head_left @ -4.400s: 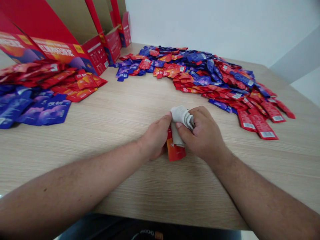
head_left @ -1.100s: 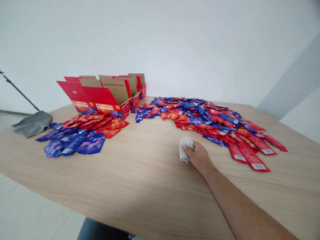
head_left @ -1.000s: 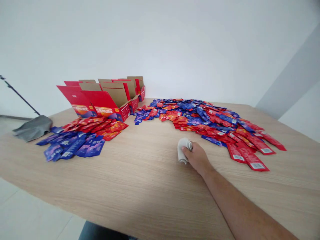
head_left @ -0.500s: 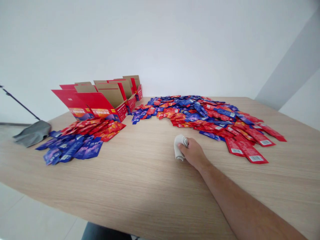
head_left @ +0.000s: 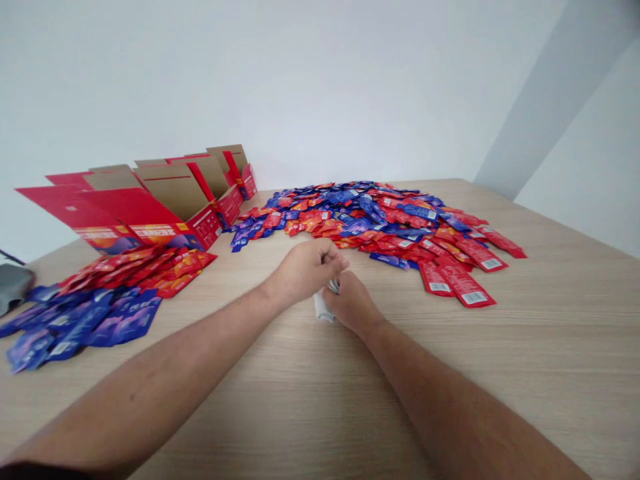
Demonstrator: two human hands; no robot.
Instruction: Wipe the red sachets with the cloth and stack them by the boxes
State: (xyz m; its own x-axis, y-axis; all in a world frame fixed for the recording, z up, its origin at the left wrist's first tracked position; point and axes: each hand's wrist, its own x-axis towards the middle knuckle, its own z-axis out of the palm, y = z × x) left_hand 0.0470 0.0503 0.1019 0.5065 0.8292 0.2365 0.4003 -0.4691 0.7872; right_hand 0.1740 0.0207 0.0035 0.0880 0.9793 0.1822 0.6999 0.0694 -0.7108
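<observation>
A folded white cloth (head_left: 323, 309) is held in my right hand (head_left: 353, 303), just above or on the tabletop in the middle; I cannot tell which. My left hand (head_left: 307, 270) reaches over the cloth's upper end, its fingers curled together close to my right thumb. Whether the left fingers pinch the cloth is hidden. Both hands cover most of the cloth, and only its lower end and a bit between the hands show. Behind them lies a wide heap of red and blue packets (head_left: 373, 213).
Red cardboard boxes (head_left: 133, 213) with raised flaps stand in a row at the back left. In front of them lie red packets (head_left: 135, 270) and blue packets (head_left: 95, 320). A grey object (head_left: 15, 283) is at the far left edge. A white wall rises behind the wooden table (head_left: 280, 393).
My left arm has come in from the lower left, and its hand now meets the right at the cloth. The view has swung slightly right.
</observation>
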